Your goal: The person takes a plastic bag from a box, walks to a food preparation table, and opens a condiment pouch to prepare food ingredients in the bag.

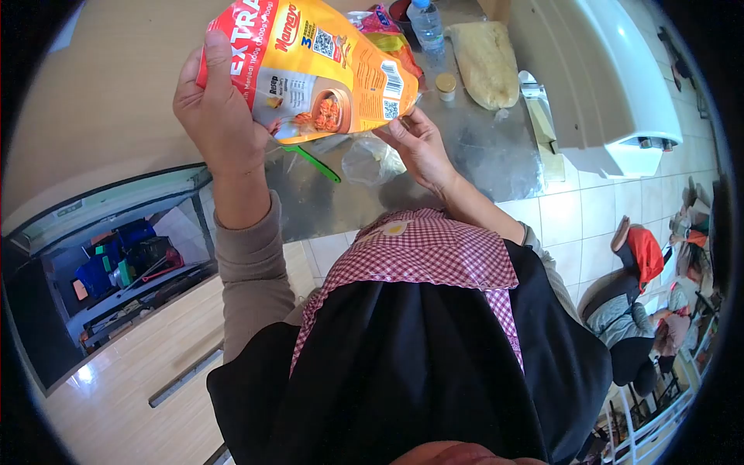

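A large red and yellow food pouch is held up above the metal counter, its printed side facing me. My left hand grips the pouch's left edge, thumb on the front. At its lower right corner, my right hand pinches the pouch between thumb and fingers. Just below the pouch, a green-handled tool lies on the counter, partly hidden. Beside it is a clear plastic bag with something pale inside.
Behind the pouch stand a water bottle and a small jar. A wrapped pale block lies right of them, near a metal-and-cream tool. A white appliance borders the counter at right.
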Available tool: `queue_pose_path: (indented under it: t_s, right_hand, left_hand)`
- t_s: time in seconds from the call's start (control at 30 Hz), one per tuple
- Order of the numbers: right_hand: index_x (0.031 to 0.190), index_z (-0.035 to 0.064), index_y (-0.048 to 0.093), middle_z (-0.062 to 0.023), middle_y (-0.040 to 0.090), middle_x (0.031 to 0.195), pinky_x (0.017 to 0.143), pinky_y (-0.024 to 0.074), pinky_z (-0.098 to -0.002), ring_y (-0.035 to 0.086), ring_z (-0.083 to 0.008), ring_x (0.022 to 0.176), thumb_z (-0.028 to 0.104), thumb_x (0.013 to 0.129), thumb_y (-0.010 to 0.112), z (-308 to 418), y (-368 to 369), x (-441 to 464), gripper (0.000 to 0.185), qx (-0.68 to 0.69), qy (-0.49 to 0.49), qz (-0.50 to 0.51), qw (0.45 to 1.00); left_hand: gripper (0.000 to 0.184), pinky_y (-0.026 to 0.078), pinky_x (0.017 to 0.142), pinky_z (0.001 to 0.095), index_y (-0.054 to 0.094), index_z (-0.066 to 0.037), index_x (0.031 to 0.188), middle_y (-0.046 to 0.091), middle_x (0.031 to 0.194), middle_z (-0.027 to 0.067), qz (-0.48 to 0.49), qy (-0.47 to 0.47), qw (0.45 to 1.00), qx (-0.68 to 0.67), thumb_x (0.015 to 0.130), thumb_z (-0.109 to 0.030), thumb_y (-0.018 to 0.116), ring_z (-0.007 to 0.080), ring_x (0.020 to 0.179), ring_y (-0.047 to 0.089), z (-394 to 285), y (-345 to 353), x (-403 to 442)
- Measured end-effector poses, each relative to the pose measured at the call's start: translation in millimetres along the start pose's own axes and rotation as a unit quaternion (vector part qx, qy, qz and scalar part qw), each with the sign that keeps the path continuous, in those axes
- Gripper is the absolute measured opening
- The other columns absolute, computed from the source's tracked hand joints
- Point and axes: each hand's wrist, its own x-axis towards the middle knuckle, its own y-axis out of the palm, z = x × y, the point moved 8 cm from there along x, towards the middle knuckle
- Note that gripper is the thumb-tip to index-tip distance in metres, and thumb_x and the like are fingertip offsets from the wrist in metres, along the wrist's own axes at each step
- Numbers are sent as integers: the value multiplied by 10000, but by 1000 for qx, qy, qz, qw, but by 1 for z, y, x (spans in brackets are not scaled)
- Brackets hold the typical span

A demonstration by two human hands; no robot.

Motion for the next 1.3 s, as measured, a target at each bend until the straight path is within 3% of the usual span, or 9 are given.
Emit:
queue_pose_path:
  t_s: [0.13, 0.43, 0.63, 0.7, 0.77, 0.9, 1.03, 1.17, 1.3]
  right_hand:
    - [1146, 22, 565, -55, 636, 1050, 783, 520, -300, 607, -125, 893, 133, 936, 565, 2, -15, -2, 238, -44, -12, -5, 999]
    - [1100, 9, 592, -41, 657, 988, 792, 499, -259, 608, -105, 857, 145, 943, 557, 0, 25, -12, 211, -38, -36, 58, 997]
    - [1101, 31, 582, -2, 623, 1001, 888, 438, -245, 567, -77, 939, 164, 946, 556, -18, 18, -31, 206, -111, 1, 109, 988]
    - [1136, 39, 539, -1, 601, 998, 924, 429, -276, 561, -103, 965, 180, 962, 527, -25, -3, -31, 225, -29, 66, 31, 997]
    - [1212, 64, 461, -34, 565, 1078, 958, 417, -308, 534, -132, 1035, 185, 975, 496, -10, 0, -19, 269, -32, 66, 39, 997]
    - [1345, 116, 325, -78, 478, 1181, 964, 416, -333, 488, -154, 1089, 168, 957, 532, 36, 40, 4, 443, -190, -49, 89, 977]
    - [1338, 97, 363, -55, 504, 1141, 885, 455, -280, 508, -141, 1034, 133, 861, 680, 7, 65, 12, 575, -233, 5, 151, 961]
    - [1207, 78, 532, 3, 552, 995, 825, 474, -252, 551, -100, 866, 94, 825, 710, -26, 64, 3, 422, -246, 62, 177, 951]
    - [1210, 94, 552, -13, 570, 977, 793, 488, -250, 557, -102, 879, 62, 783, 743, -66, 47, -22, 469, -246, 175, 160, 940]
  left_hand:
    - [255, 527, 590, 229, 613, 31, 924, 685, 829, 84, -15, -3, 999, 28, 913, -224, 611, 116, 658, 660, 2, -4, 11]
    - [290, 550, 662, 288, 578, 43, 1030, 663, 921, 127, 30, -18, 999, 36, 941, -232, 552, 173, 749, 666, -9, -18, 52]
    - [195, 539, 655, 270, 597, 35, 907, 670, 851, 111, 61, 65, 996, 1, 934, -156, 568, 158, 719, 659, -48, -41, 48]
    - [195, 539, 668, 280, 595, 39, 919, 669, 850, 118, 115, 188, 976, -5, 933, -154, 574, 157, 734, 654, -94, -43, 39]
    - [201, 520, 659, 266, 613, 30, 915, 658, 835, 111, 110, 197, 974, 20, 911, -171, 614, 139, 714, 630, -105, -46, 24]
    - [217, 432, 597, 195, 664, 6, 815, 629, 719, 52, 113, 338, 902, 245, 856, -205, 694, 96, 614, 532, -114, -45, -6]
    - [198, 419, 539, 205, 676, -9, 780, 618, 636, 44, 139, 349, 845, 380, 835, -196, 709, 91, 559, 518, -96, -47, -36]
    - [102, 452, 527, 251, 684, -45, 780, 627, 632, 63, 195, 404, 792, 414, 800, -141, 714, 173, 532, 568, -79, -47, -68]
    - [78, 466, 526, 280, 682, -53, 783, 634, 652, 66, 192, 374, 818, 392, 767, -117, 724, 224, 546, 589, -70, -69, -80]
